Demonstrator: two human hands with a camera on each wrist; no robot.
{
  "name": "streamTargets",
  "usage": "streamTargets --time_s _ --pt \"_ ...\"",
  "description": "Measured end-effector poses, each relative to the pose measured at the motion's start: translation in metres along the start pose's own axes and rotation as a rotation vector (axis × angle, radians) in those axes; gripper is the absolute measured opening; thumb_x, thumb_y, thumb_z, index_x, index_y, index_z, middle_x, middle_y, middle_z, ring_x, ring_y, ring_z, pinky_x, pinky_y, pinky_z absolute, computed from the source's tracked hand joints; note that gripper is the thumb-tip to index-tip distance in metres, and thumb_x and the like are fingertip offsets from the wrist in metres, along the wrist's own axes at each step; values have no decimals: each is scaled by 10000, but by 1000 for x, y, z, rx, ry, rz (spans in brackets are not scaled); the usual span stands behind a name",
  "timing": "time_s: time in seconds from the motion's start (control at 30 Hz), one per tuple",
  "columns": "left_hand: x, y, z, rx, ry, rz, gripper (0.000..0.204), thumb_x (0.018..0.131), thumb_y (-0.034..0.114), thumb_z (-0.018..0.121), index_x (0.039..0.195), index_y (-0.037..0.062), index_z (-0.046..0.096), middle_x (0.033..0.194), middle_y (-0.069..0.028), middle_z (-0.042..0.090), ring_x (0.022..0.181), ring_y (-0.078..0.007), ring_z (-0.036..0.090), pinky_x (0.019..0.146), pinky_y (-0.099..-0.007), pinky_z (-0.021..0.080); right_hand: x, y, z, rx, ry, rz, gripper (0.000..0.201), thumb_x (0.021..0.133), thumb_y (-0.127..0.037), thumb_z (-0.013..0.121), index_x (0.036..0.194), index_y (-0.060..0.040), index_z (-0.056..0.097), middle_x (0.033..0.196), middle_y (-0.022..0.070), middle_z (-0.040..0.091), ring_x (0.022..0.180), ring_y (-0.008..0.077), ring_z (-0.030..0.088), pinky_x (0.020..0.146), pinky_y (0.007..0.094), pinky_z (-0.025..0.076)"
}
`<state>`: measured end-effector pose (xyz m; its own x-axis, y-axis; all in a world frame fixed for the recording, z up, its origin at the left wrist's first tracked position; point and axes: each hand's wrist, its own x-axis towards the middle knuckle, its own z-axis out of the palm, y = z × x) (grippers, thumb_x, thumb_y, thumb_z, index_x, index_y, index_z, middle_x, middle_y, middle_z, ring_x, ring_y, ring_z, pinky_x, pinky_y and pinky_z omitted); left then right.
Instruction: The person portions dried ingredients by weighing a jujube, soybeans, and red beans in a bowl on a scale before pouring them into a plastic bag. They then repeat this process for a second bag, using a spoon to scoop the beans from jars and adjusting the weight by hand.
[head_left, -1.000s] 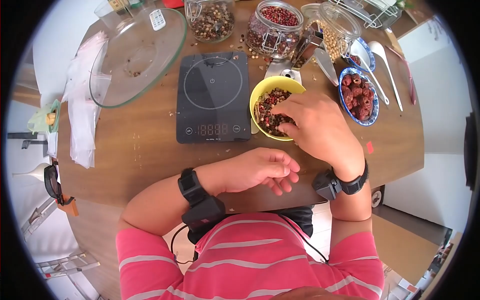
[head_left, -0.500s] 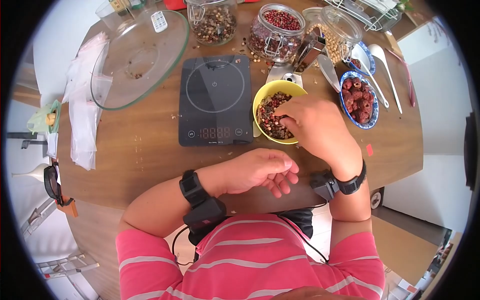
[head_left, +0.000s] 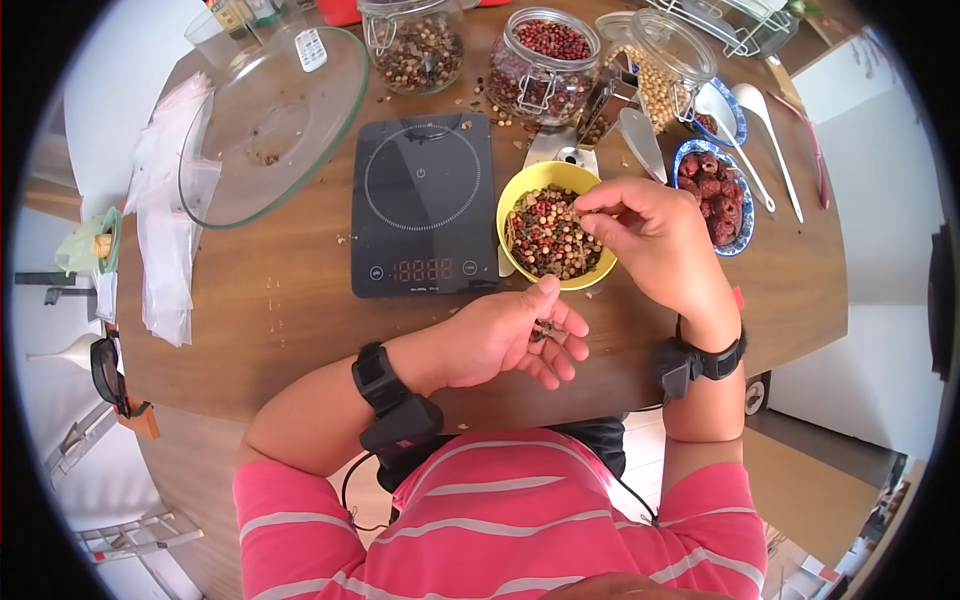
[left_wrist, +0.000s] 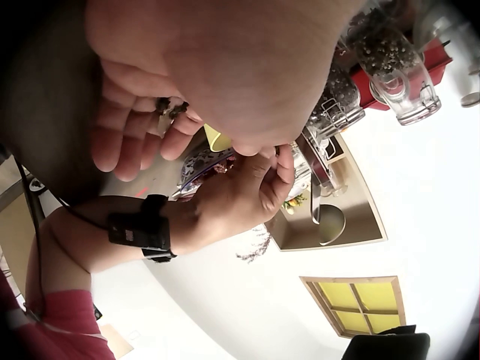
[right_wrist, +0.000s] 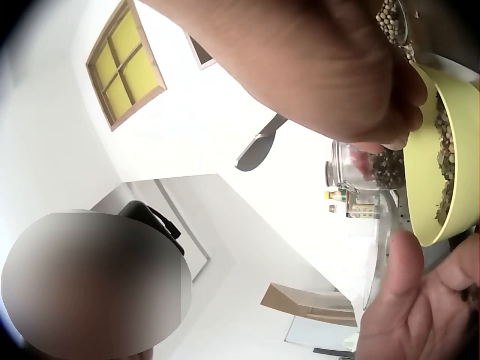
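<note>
In the head view, a yellow bowl (head_left: 507, 200) of mixed peppercorns (head_left: 560, 235) stands right of a black kitchen scale (head_left: 420, 190). My right hand (head_left: 665, 235) is over the bowl's right rim, thumb and fingertips drawn together in a pinch. The left wrist view shows a tiny dark bit between them; its kind is too small to tell. Palm turned up, my left hand (head_left: 500, 335) lies before the bowl with relaxed fingers. Several small dark spice bits (left_wrist: 171, 107) rest on its fingers in the left wrist view.
Glass jars of peppercorns (head_left: 420, 55), red peppercorns (head_left: 550, 40) and pale beans (head_left: 655, 85) line the back. A blue-patterned dish (head_left: 748, 225) of dried red fruit and a white spoon (head_left: 780, 150) are right. Left are a glass lid (head_left: 270, 190) and plastic bags (head_left: 165, 250).
My right hand has lifted out of the peppercorns and moved right to the bowl's rim. My left hand's fingers have spread, and dark bits now show on them.
</note>
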<state>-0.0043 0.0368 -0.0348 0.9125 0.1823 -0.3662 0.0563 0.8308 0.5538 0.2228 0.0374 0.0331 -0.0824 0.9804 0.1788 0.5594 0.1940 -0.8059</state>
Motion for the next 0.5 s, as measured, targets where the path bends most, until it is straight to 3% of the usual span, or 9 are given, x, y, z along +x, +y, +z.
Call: streamTargets --time_s 0.1,0.23,0.3,0.33,0.4,0.43,0.5 --pt "0 0 0 -16 5 11 795 1086 680 259 1311 -13 576 1206 -169 666 1002 -249 687 886 -409 582 1 1 -5 -22 -4 136 136 910 -65 786 1038 -20 769 949 91 781 747 145 704 679 295 548" --pt "1 -1 -1 -56 6 21 817 1077 698 252 1316 -14 574 1201 -171 669 1000 -254 693 878 -417 589 -1 -6 -10 -27 13 93 146 910 -73 795 1036 -8 763 942 83 782 756 120 695 676 286 540" --pt "0 0 1 -95 20 29 835 1070 715 254 1295 -30 558 1156 -163 649 955 -221 674 825 -388 588 -6 -20 -15 16 -158 60 158 907 -95 802 1038 -18 761 923 93 772 751 174 708 678 313 549" --pt "0 0 1 -95 21 30 835 1070 715 254 1295 -30 558 1156 -163 649 955 -221 674 825 -388 588 -8 -24 -17 16 -160 59 158 907 -95 802 1038 -18 761 923 93 772 751 174 708 678 313 549" --pt "0 -1 1 -90 -3 85 815 1066 720 276 1270 -15 564 1124 -150 653 901 -186 668 735 -340 590 -10 -30 -17 56 -430 -46 177 872 -89 806 1036 -36 763 932 116 759 792 267 722 697 355 564" --pt "0 -1 0 -90 -3 85 815 1066 720 276 1270 -15 564 1124 -150 653 901 -186 668 735 -340 590 -10 -28 -16 57 -430 -46 177 872 -89 806 1036 -36 763 932 116 759 792 267 722 697 355 564" --pt "-1 0 -1 -119 29 59 745 1078 690 319 1224 5 573 1086 -131 655 813 -139 640 633 -287 560 -8 -22 -13 -221 -206 -164 224 822 -72 806 1041 -59 765 960 128 747 859 344 714 731 405 572"
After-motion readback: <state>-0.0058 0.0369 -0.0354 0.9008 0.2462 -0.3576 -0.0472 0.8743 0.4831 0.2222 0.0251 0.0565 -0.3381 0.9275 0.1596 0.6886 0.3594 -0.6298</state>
